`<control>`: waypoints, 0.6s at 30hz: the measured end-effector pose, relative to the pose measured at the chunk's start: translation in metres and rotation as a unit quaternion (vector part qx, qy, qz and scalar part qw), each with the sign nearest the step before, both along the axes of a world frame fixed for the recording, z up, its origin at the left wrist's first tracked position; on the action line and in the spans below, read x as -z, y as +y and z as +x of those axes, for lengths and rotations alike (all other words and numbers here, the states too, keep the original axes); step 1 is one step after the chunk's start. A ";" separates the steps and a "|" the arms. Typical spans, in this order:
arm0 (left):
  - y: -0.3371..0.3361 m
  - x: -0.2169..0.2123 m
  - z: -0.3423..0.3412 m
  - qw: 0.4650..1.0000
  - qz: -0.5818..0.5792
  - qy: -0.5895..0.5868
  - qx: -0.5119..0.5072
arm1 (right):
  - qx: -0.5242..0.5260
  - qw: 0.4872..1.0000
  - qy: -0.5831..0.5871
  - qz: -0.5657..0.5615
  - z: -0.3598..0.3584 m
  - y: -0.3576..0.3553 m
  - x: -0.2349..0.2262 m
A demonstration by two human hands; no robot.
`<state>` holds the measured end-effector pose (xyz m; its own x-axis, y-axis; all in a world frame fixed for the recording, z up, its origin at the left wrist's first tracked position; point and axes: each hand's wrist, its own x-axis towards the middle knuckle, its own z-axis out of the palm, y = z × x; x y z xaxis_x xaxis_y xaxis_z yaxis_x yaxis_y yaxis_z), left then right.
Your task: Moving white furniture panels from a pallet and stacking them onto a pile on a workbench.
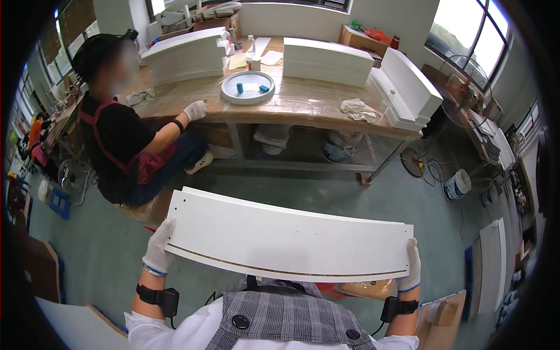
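A long white panel (286, 236) is held level in front of my body. It has a dark groove along its near edge and small holes near its ends. A second white edge shows just behind its far side, perhaps another panel stacked under it. My left hand (157, 248), in a white knit glove, is closed on the left end. My right hand (412, 265), gloved alike, grips the right end; its fingers are partly hidden by the panel.
Across from me stands a wrapped workbench (256, 114) bearing stacked white panels (326, 63) and a round white tray (248, 98) with two blue blocks. A co-worker (125, 134) sits at its left. Buckets (457, 185) and a fan (465, 90) stand to the right.
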<state>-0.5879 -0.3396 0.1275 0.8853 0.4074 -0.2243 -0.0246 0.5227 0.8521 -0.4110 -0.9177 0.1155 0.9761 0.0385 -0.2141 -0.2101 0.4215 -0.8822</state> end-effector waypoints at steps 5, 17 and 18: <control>0.024 0.024 0.147 0.959 0.275 0.023 0.062 | 0.024 1.000 0.006 0.002 0.075 0.003 0.011; 0.025 -0.005 0.406 0.999 0.014 0.006 -0.045 | -0.108 0.992 0.011 0.069 0.469 0.046 0.017; 0.031 -0.007 0.423 0.999 0.008 -0.004 -0.048 | -0.096 0.993 0.011 0.071 0.501 0.056 0.020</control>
<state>-0.1648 -0.3089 0.1348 0.8434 0.4940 -0.2111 -0.0804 0.5046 0.8596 0.0897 -0.8619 0.0954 0.9430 0.2538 -0.2153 -0.3174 0.4915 -0.8109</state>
